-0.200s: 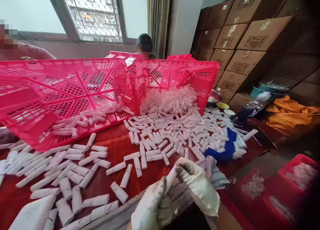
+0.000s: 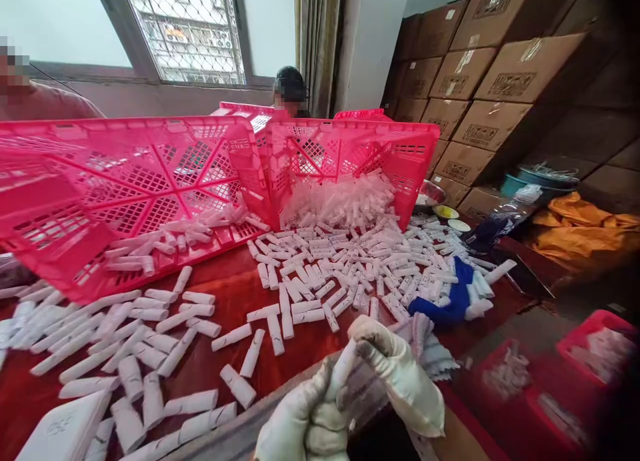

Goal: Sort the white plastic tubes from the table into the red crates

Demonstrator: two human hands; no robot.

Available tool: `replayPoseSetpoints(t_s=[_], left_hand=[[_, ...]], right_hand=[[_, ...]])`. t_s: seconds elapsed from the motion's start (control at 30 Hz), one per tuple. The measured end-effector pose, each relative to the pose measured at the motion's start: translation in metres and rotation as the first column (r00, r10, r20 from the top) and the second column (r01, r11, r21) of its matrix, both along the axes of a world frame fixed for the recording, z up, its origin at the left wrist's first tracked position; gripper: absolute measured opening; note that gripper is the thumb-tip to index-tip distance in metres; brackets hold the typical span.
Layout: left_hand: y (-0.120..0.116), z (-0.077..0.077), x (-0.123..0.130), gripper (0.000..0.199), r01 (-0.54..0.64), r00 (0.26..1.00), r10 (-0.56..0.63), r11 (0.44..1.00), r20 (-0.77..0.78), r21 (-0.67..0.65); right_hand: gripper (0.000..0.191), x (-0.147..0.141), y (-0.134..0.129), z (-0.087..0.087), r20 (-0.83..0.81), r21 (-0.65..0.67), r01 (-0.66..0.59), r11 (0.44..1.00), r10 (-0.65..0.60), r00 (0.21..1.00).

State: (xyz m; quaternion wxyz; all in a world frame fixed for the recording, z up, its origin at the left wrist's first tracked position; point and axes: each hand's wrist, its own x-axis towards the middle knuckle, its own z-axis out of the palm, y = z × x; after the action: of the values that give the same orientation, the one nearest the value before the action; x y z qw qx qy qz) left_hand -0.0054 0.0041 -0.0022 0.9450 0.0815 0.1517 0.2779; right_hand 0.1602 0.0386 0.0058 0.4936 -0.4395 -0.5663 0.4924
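Observation:
Between my two hands, both in stained white gloves, a small white roll (image 2: pixel 343 370) is held up at a slant. The fingers of my left hand (image 2: pixel 306 414) are wrapped round its lower part, with the thumb along its side. My right hand (image 2: pixel 400 375) pinches the upper end between thumb and fingers. Just beyond them, on the red tabletop (image 2: pixel 220 364), lie many loose rolls of the same kind (image 2: pixel 238 385), some with a dark line on the side. A grey striped cloth (image 2: pixel 431 347) lies beside my right hand.
Two pink plastic crates (image 2: pixel 165 157) lie tipped toward me, the right one spilling a heap of smaller rolls (image 2: pixel 345 204). A blue cloth (image 2: pixel 450 297) sits right of the heap. A white box (image 2: pixel 65 424) is front left. Cartons (image 2: pixel 460 117) are stacked behind. Two people are beyond the crates.
My left fingers have curled in around the roll's lower part, and more of the roll now shows. My right hand has shifted slightly to the right and down.

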Motion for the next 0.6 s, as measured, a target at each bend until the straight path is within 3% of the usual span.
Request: replayPoseSetpoints(t_s=[0.1, 0.2, 0.27, 0.37, 0.4, 0.47, 0.53, 0.6], left_hand=[[0.001, -0.009, -0.001, 0.039, 0.052, 0.996, -0.051, 0.999, 0.069, 0.000], [0.000, -0.015, 0.001, 0.042, 0.041, 0.999, -0.041, 0.999, -0.005, 0.008], [-0.004, -0.014, 0.006, 0.040, -0.064, 0.989, 0.070, 0.997, -0.133, 0.050], [-0.011, -0.004, 0.021, 0.042, -0.208, 0.901, 0.274, 0.954, -0.338, 0.218], [-0.013, 0.001, 0.027, 0.044, -0.194, 0.856, 0.308, 0.936, -0.416, 0.294], [-0.016, 0.008, 0.034, 0.051, -0.036, 0.696, 0.360, 0.882, -0.621, 0.470], [-0.014, 0.012, 0.031, 0.052, 0.169, 0.482, 0.456, 0.790, -0.748, 0.590], [-0.006, 0.012, 0.018, 0.041, 0.322, 0.245, 0.595, 0.695, -0.766, 0.643]], right_hand=[[0.027, 0.005, -0.001, -0.004, -0.033, 0.155, -0.051, 0.987, 0.057, 0.998], [0.021, 0.007, -0.007, -0.004, -0.040, 0.208, -0.004, 0.978, 0.013, 0.999], [0.017, 0.005, -0.012, -0.002, -0.047, 0.190, 0.032, 0.981, -0.024, 0.999], [0.023, -0.003, -0.016, 0.002, -0.042, 0.155, 0.062, 0.986, -0.057, 0.998], [0.026, -0.005, -0.016, 0.002, -0.034, 0.141, 0.061, 0.988, -0.057, 0.998], [0.030, -0.003, -0.017, 0.001, -0.008, 0.073, 0.060, 0.995, -0.060, 0.998], [0.031, 0.010, -0.021, -0.003, 0.046, -0.028, 0.098, 0.995, -0.097, 0.994], [0.032, 0.038, -0.028, -0.008, 0.160, -0.106, 0.188, 0.976, -0.170, 0.972]])
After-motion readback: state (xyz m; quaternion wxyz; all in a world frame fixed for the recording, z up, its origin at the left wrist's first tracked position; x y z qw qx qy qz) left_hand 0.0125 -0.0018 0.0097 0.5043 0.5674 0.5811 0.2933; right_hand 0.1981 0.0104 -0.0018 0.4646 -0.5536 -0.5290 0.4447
